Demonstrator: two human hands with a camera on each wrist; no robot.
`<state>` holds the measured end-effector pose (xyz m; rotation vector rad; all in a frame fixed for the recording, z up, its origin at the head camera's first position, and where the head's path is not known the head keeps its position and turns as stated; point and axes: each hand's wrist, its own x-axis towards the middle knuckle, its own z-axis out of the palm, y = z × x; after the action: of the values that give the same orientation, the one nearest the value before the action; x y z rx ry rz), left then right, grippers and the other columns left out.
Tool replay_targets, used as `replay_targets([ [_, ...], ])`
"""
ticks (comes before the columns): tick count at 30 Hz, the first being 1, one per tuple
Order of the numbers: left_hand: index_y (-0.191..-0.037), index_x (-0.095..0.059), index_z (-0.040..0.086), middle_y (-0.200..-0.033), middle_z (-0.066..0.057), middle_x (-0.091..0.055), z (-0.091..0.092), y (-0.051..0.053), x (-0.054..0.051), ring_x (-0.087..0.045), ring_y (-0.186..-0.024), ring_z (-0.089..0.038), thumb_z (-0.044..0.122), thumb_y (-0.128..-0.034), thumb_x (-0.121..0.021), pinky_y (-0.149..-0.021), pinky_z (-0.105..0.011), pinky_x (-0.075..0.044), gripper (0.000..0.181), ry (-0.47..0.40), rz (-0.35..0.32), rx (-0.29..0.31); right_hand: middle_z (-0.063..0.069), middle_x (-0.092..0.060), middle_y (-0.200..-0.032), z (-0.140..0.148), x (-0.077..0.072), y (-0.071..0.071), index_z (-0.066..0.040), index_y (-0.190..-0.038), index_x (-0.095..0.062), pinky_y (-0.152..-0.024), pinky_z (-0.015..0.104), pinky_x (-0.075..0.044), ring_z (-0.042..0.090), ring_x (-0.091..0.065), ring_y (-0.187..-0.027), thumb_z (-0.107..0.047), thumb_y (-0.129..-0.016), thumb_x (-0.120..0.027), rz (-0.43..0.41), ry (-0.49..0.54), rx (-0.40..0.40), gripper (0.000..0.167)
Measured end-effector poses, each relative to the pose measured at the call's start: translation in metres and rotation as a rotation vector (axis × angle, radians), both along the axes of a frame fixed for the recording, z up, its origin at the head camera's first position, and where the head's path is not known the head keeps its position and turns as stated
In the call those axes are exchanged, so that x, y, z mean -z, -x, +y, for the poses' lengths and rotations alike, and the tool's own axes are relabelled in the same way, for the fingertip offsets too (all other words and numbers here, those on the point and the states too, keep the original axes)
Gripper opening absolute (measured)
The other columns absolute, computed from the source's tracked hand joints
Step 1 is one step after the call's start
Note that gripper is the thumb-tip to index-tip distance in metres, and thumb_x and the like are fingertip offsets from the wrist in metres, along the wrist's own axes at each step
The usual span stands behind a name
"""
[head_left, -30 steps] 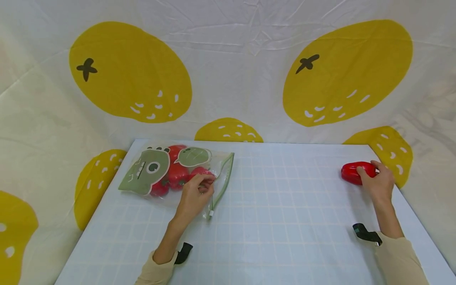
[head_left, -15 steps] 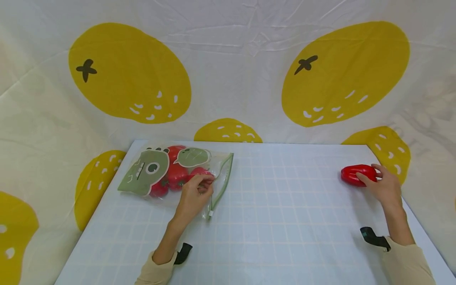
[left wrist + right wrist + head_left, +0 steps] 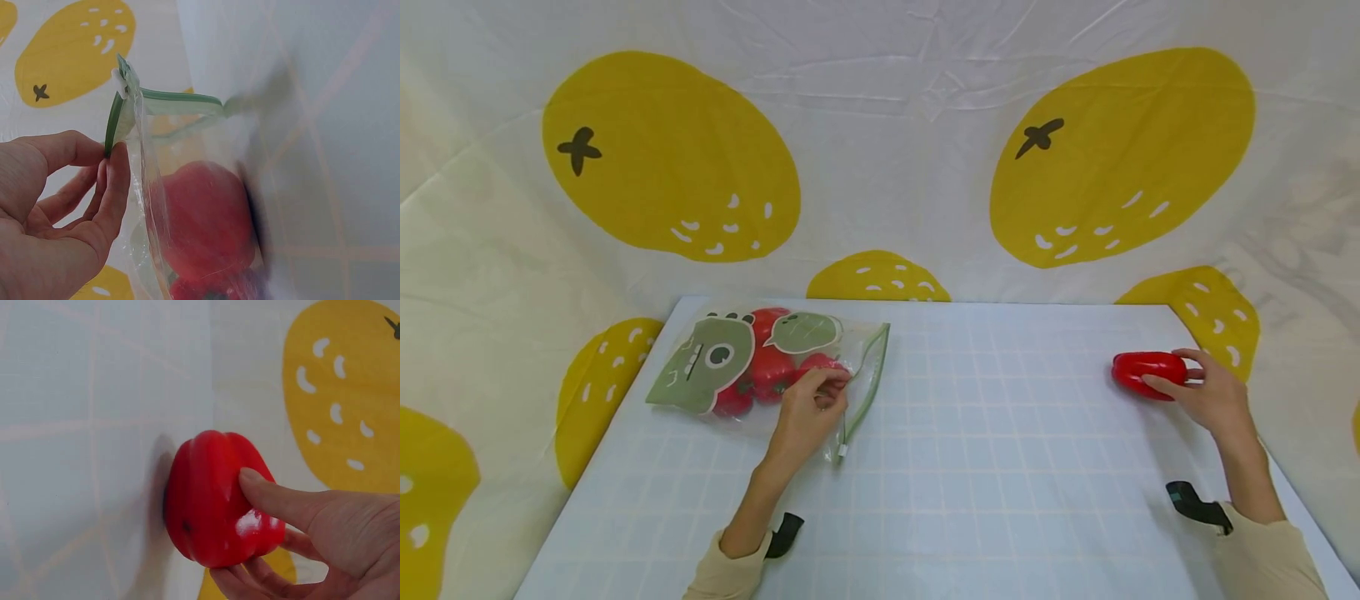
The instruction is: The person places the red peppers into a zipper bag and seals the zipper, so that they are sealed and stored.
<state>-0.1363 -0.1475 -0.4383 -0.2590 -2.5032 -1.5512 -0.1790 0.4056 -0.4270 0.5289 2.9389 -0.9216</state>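
Observation:
At the left of the table lies a clear zip bag [image 3: 700, 367] with a green monster print and several red bell peppers [image 3: 772, 372] inside. My left hand [image 3: 811, 411] pinches the upper edge of its mouth between thumb and fingers; the left wrist view shows the green zip strip [image 3: 181, 96] spread apart, with a white slider near one end. Far to the right, my right hand [image 3: 1216, 398] holds a single red bell pepper [image 3: 215, 500] at its end, thumb on one side and fingers on the other. This pepper is on or just over the table; I cannot tell which.
A pale blue table [image 3: 985, 467] with a white grid stretches between both hands. Behind and beside it hangs a white cloth [image 3: 895, 167] printed with large yellow fruit shapes. Each wrist carries a black camera mount [image 3: 1198, 507].
My right hand has swung slightly rightward and lower around the bell pepper, which has shifted a little nearer to me. The left hand stays at the bag's mouth. The whole view has drifted slightly.

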Motion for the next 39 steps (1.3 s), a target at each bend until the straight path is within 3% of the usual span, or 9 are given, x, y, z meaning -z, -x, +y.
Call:
replay_targets([
  [15, -0.117, -0.071, 0.002, -0.111, -0.016, -0.069, -0.001, 0.0, 0.001, -0.067, -0.095, -0.022, 0.002, -0.0898, -0.077, -0.088, -0.033, -0.06, 0.028, 0.007, -0.013, -0.005, 0.043, -0.037, -0.138, -0.004, 0.002, 0.001, 0.008, -0.152, -0.031, -0.083, 0.063, -0.057, 0.06, -0.038, -0.12, -0.041, -0.097, -0.069, -0.003, -0.022, -0.062, 0.082],
  [21, -0.116, -0.071, 0.001, -0.11, -0.016, -0.069, -0.001, 0.001, 0.004, -0.066, -0.094, -0.022, 0.001, -0.0906, -0.076, -0.086, -0.032, -0.06, 0.026, 0.007, -0.003, 0.002, 0.042, -0.042, -0.137, -0.01, 0.008, 0.003, 0.007, -0.151, -0.035, -0.085, 0.063, -0.057, 0.059, -0.042, -0.119, -0.041, -0.098, -0.069, 0.06, -0.018, -0.092, 0.079],
  [30, -0.116, -0.071, 0.003, -0.111, -0.014, -0.069, -0.001, 0.001, 0.005, -0.067, -0.094, -0.021, 0.002, -0.0904, -0.076, -0.087, -0.032, -0.06, 0.027, 0.011, -0.008, -0.005, 0.039, -0.041, -0.146, -0.034, 0.011, 0.01, 0.0, -0.157, -0.032, -0.091, 0.062, -0.053, 0.056, -0.047, -0.124, -0.045, -0.097, -0.067, 0.115, 0.085, -0.062, 0.082],
  [32, -0.117, -0.071, 0.003, -0.111, -0.014, -0.069, -0.001, 0.001, 0.005, -0.067, -0.094, -0.021, 0.002, -0.0903, -0.076, -0.087, -0.032, -0.06, 0.027, 0.015, -0.008, -0.005, 0.038, -0.041, -0.148, -0.039, 0.011, 0.012, -0.002, -0.158, -0.032, -0.088, 0.055, -0.057, 0.056, -0.048, -0.125, -0.045, -0.097, -0.067, 0.122, 0.105, -0.057, 0.083],
  [35, -0.117, -0.071, 0.002, -0.111, -0.015, -0.069, -0.001, 0.001, 0.005, -0.067, -0.095, -0.022, 0.002, -0.0904, -0.076, -0.087, -0.032, -0.06, 0.027, 0.015, -0.013, -0.007, 0.037, -0.041, -0.149, -0.046, 0.01, 0.013, -0.003, -0.158, -0.032, -0.075, 0.03, -0.062, 0.055, -0.048, -0.125, -0.045, -0.097, -0.068, 0.134, 0.14, -0.061, 0.082],
  [37, -0.117, -0.071, 0.002, -0.111, -0.016, -0.069, -0.001, 0.001, 0.004, -0.067, -0.095, -0.022, 0.002, -0.0903, -0.076, -0.087, -0.032, -0.06, 0.027, 0.014, -0.014, -0.008, 0.036, -0.041, -0.149, -0.05, 0.01, 0.014, -0.004, -0.158, -0.033, -0.065, 0.014, -0.055, 0.054, -0.048, -0.126, -0.044, -0.097, -0.068, 0.142, 0.165, -0.065, 0.081],
  [39, -0.116, -0.071, 0.002, -0.111, -0.015, -0.069, 0.0, 0.001, 0.003, -0.067, -0.095, -0.022, 0.002, -0.0904, -0.076, -0.087, -0.032, -0.06, 0.027, 0.014, -0.017, -0.01, 0.035, -0.042, -0.15, -0.055, 0.01, 0.015, -0.005, -0.158, -0.033, -0.06, 0.007, -0.049, 0.054, -0.048, -0.126, -0.044, -0.097, -0.069, 0.147, 0.188, -0.069, 0.081],
])
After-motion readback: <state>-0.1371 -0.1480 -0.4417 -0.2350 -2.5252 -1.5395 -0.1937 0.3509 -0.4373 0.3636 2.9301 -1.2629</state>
